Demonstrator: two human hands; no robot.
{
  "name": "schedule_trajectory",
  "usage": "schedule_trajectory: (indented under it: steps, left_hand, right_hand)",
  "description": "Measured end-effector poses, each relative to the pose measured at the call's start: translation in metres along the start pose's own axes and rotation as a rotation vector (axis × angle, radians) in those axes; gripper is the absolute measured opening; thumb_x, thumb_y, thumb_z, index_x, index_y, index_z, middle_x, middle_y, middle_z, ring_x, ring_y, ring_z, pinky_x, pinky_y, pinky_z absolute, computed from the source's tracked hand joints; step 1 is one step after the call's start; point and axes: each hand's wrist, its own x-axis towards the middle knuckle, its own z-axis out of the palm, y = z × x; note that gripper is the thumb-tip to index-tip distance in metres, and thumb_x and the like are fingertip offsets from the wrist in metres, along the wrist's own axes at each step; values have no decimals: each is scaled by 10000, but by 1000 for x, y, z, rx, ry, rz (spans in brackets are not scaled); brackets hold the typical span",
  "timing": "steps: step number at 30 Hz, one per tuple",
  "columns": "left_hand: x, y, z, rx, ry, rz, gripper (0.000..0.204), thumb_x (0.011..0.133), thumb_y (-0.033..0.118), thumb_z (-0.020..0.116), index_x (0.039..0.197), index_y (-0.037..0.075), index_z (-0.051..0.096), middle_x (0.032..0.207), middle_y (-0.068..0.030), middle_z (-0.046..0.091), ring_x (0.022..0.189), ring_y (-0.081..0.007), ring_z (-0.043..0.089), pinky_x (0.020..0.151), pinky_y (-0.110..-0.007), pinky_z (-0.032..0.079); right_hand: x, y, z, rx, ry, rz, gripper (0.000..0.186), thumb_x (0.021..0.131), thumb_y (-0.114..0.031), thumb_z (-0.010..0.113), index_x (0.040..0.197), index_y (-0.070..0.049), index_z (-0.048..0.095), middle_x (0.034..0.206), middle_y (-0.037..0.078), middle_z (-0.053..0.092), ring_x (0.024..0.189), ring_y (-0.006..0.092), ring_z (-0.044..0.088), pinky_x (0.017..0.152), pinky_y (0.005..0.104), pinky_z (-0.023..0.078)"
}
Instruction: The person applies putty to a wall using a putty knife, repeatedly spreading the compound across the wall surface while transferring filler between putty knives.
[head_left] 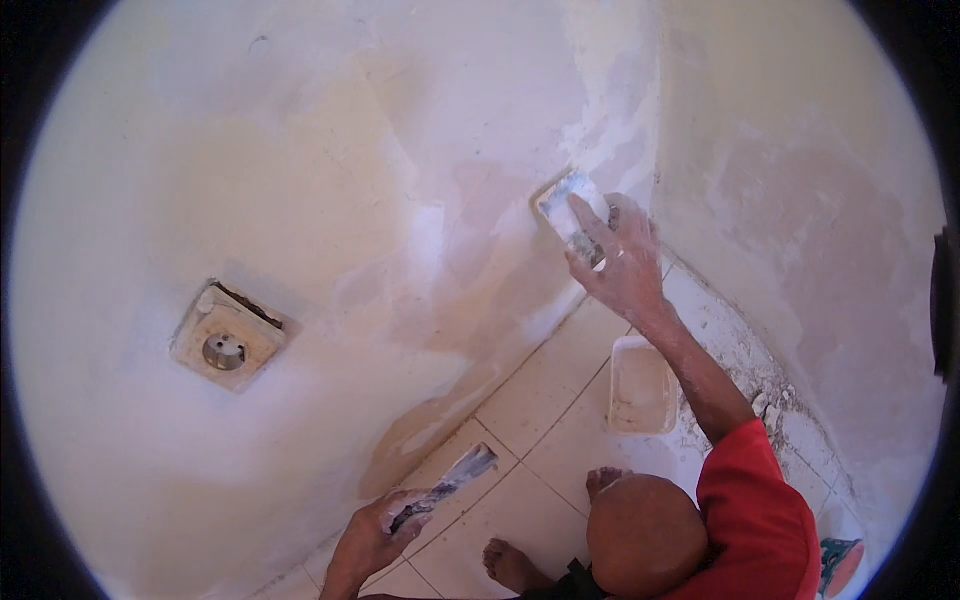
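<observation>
My right hand [625, 260] reaches up to the wall near the corner. Its fingers are spread over a flat rectangular spreader [573, 207], smeared with white putty, and press it to the wall surface. Low on the left, my left hand [385, 535] is closed round a putty knife [455, 478]. Grey-white putty coats its blade, which points up and right, away from the wall. Patches of damp-looking and dry filler cover the wall [300, 180] around the spreader.
On the tiled floor [540, 455] stands a shallow white tub [642, 390], below my right forearm. Crumbled plaster debris [765, 400] lies along the right wall's foot. A loosened socket [228, 340] sticks out of the wall at left. My bent knee [645, 535] is near the tub.
</observation>
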Motion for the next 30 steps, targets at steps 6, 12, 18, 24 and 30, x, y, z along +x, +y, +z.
schedule_trajectory:
  steps: [6,12,18,24,30]
  left_hand:
    - [2,4,-1,8,8,-54,319,858,116,711,1152,13,643,1013,-122,695,832,-189,665,782,-299,524]
    - [0,-6,2,-33,28,3,320,863,99,705,1162,8,634,1029,-119,694,871,-167,657,809,-289,519]
    - [0,-3,0,-34,-14,-72,330,857,96,710,1165,10,631,1053,-122,688,891,-179,658,824,-293,516]
    - [0,-4,-1,14,-17,-11,379,866,130,695,1235,109,615,1101,-140,676,933,-312,659,835,-349,521]
    - [2,1,-2,-6,-21,-51,370,866,133,698,1224,83,620,1102,-131,678,946,-311,659,855,-344,517]
  right_hand:
    - [53,-5,-26,-21,139,-23,663,752,-283,728,1386,-217,548,1215,167,494,1036,312,528,916,474,420]
    - [60,-5,-21,-39,130,-55,662,747,-303,720,1380,-208,551,1199,180,500,1051,320,522,924,473,415]
    - [7,-2,4,-41,-13,26,663,727,-293,725,1362,-187,563,1181,190,497,1094,341,495,947,483,391]
    - [6,19,4,99,19,49,640,785,-267,713,1392,-181,529,1250,214,480,1142,366,490,957,493,407]
    - [44,45,34,274,128,16,651,848,-234,701,1449,-168,460,1357,265,430,1192,410,489,1002,469,427]
